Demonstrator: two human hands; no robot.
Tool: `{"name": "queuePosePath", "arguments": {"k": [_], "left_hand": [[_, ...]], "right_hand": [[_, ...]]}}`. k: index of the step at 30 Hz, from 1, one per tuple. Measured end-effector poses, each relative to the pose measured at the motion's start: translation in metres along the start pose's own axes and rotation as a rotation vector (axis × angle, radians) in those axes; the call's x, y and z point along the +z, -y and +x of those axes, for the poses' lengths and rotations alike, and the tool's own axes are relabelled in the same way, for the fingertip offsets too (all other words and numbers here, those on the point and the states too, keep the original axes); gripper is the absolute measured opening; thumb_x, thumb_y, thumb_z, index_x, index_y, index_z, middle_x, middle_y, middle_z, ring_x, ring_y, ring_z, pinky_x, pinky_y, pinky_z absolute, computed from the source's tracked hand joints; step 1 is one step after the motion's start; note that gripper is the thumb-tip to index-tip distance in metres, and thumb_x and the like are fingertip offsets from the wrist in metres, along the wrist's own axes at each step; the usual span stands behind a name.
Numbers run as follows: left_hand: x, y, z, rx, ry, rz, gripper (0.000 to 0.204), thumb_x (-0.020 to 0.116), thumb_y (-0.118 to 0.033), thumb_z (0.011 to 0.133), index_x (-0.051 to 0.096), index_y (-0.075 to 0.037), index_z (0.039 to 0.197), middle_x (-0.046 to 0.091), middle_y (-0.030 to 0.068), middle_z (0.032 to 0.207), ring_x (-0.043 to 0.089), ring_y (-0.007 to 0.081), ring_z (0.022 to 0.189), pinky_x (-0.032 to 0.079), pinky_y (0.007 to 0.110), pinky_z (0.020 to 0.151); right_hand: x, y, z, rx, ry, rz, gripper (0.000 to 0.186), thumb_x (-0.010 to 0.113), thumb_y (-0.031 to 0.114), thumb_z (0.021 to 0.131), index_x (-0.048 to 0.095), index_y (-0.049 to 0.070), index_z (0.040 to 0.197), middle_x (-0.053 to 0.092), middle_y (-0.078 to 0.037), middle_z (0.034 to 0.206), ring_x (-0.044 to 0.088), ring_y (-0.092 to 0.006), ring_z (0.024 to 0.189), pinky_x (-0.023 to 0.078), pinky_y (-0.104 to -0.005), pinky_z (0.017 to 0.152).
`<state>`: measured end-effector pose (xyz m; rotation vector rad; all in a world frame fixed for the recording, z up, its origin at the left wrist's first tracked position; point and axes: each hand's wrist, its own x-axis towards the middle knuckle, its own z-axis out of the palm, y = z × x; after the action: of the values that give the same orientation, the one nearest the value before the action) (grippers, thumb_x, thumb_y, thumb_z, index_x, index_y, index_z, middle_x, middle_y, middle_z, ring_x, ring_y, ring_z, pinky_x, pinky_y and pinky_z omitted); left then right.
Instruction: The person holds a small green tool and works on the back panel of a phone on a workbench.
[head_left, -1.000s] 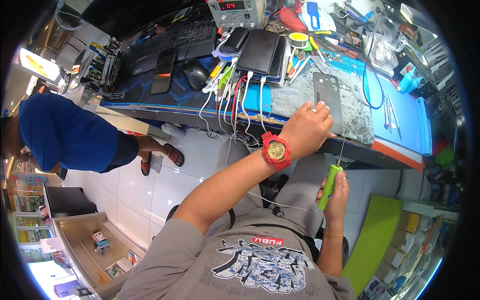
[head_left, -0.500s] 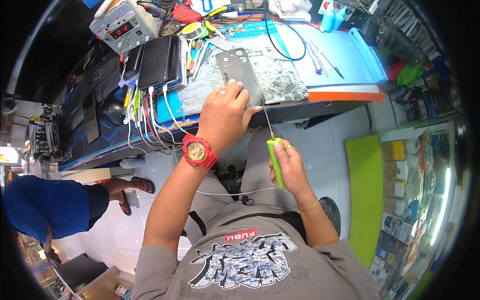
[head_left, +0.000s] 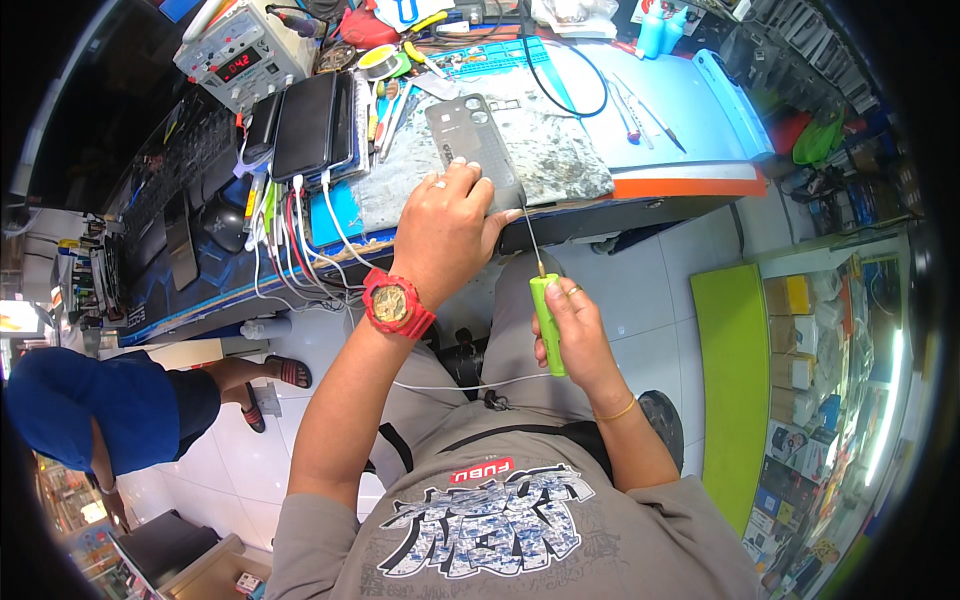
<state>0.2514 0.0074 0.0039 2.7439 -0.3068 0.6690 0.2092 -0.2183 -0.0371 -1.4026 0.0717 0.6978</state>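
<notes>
On the bench's near edge lies a dark grey phone back cover [head_left: 463, 135] with round camera holes at its far end. My left hand [head_left: 450, 205] grips its near end, fingers on top and thumb stretched along the near edge. In my right hand [head_left: 578, 335] is a slim soldering iron [head_left: 548, 325] with a green handle, a thin metal shaft and a white cord trailing left over my lap. Its shaft points up and away, and its tip meets the cover's near right corner beside my left thumb. The exact contact is too small to make out.
Charging phones [head_left: 308, 125] and a tangle of white cables [head_left: 290, 245] lie left of the cover. Behind them stands a bench power supply [head_left: 240, 62]. A blue mat [head_left: 660, 120] lies at the right. Another person [head_left: 95, 410] bends over at the far left.
My hands and the cover hold nearly the same place, the iron's tip still at the corner. The power supply's red reading has changed. The other person's arm has shifted slightly.
</notes>
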Motion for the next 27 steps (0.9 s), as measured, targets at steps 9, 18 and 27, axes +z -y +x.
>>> {"name": "queuePosePath", "arguments": {"k": [9,18,27], "left_hand": [[0.0029,0.0012,-0.0004,0.047,-0.067,0.04,0.033,0.082,-0.031,0.086,0.069,0.0,0.093,0.07,0.0161,0.107,0.069,0.0319,0.099,0.055,0.041,0.087],[0.0018,0.0008,-0.0009,0.017,-0.032,0.018,0.034,0.082,-0.029,0.087,0.071,0.001,0.099,0.071,0.0182,0.113,0.071,0.036,0.101,0.056,0.045,0.092],[0.0035,0.0015,-0.0009,0.039,-0.061,0.034,0.034,0.081,-0.031,0.087,0.069,0.0,0.093,0.069,0.0163,0.107,0.069,0.0324,0.098,0.055,0.042,0.086]], "right_hand": [[-0.0003,0.0023,-0.0007,-0.012,-0.017,-0.006,0.048,0.053,0.045,0.111,0.056,0.002,0.131,0.06,-0.006,0.078,0.059,-0.012,0.052,0.049,-0.0273,0.046],[-0.0022,0.0021,0.0021,0.001,-0.009,-0.007,0.048,0.053,0.045,0.111,0.056,0.002,0.132,0.06,-0.006,0.078,0.059,-0.0121,0.052,0.049,-0.0274,0.046],[-0.003,0.0026,0.0034,-0.014,-0.012,-0.01,0.049,0.053,0.046,0.111,0.056,0.001,0.132,0.06,-0.006,0.078,0.059,-0.012,0.052,0.049,-0.0272,0.046]]}}
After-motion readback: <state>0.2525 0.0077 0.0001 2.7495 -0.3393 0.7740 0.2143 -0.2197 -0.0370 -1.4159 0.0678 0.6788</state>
